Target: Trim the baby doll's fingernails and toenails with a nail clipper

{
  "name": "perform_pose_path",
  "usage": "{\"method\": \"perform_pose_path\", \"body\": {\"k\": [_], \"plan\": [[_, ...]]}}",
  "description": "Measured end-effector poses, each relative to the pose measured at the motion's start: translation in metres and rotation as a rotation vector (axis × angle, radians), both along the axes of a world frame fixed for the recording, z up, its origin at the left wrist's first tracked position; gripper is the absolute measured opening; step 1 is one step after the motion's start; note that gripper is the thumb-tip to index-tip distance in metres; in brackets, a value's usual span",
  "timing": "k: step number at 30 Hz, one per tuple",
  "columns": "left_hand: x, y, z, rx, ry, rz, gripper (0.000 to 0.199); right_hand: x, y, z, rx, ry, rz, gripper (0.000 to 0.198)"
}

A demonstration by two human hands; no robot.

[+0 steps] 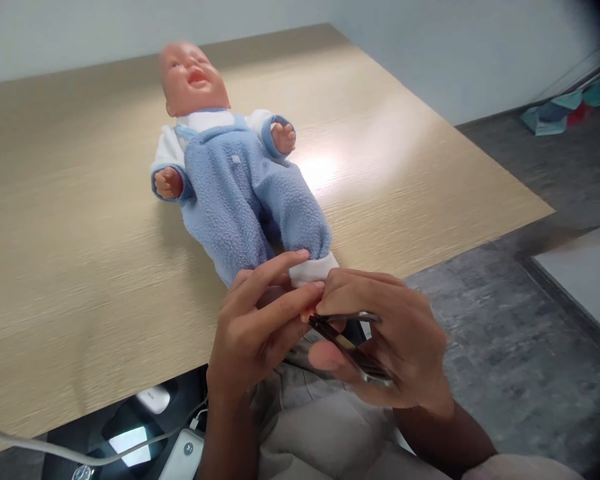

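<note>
A baby doll (235, 180) in a blue fleece romper with white sleeves lies on its back, its feet toward me at the table's edge. My left hand (263, 320) is closed around the doll's foot, just below a white cuff (315, 269). A dark metal nail clipper (353, 350) with its lever raised is gripped in my right hand (393, 333). The clipper's jaws touch or nearly touch the doll's toes, which my fingers mostly hide. The doll's other foot is hidden behind my left hand.
The doll lies on a wooden table (80, 233). Below its front edge, a white power bank (184, 457) with a cable (95, 460) rests on a dark surface beside a white rounded object (153, 399). Grey floor (490, 320) shows at right, with coloured items (555, 115) by the wall.
</note>
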State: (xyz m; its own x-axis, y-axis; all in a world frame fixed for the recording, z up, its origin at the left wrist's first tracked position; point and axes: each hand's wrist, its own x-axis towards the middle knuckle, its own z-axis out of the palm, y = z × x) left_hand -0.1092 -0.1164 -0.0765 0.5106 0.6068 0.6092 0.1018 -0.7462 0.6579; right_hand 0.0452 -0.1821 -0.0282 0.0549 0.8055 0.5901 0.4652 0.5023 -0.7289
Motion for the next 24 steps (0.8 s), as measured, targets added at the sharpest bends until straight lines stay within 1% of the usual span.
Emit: {"method": "perform_pose_path", "body": {"k": [2,5,8,12,16,24], "plan": [[-0.0002,0.0008,0.0009,0.007,-0.001,-0.006,0.019,0.0002,-0.0004,0.0008,-0.02,-0.036,-0.014,0.029],[-0.0009,0.0024,0.003,0.022,0.024,-0.021,0.019,-0.0006,-0.0003,0.0011,-0.027,-0.09,-0.062,0.036],[-0.0013,0.0035,0.0045,0.049,0.058,-0.026,0.018,-0.0028,0.0012,0.0009,-0.008,-0.145,-0.074,0.04],[-0.0015,0.0036,0.0041,0.053,0.06,-0.008,0.022,-0.0061,0.003,-0.0004,0.016,-0.209,-0.097,0.035],[-0.0023,0.0038,0.0041,0.052,0.061,-0.02,0.022,-0.0068,0.0036,-0.0022,0.002,-0.254,-0.073,0.033],[-0.0035,0.0054,0.0051,0.055,0.07,-0.024,0.019,-0.0054,0.0025,0.0,-0.015,-0.277,-0.062,0.037]]}}
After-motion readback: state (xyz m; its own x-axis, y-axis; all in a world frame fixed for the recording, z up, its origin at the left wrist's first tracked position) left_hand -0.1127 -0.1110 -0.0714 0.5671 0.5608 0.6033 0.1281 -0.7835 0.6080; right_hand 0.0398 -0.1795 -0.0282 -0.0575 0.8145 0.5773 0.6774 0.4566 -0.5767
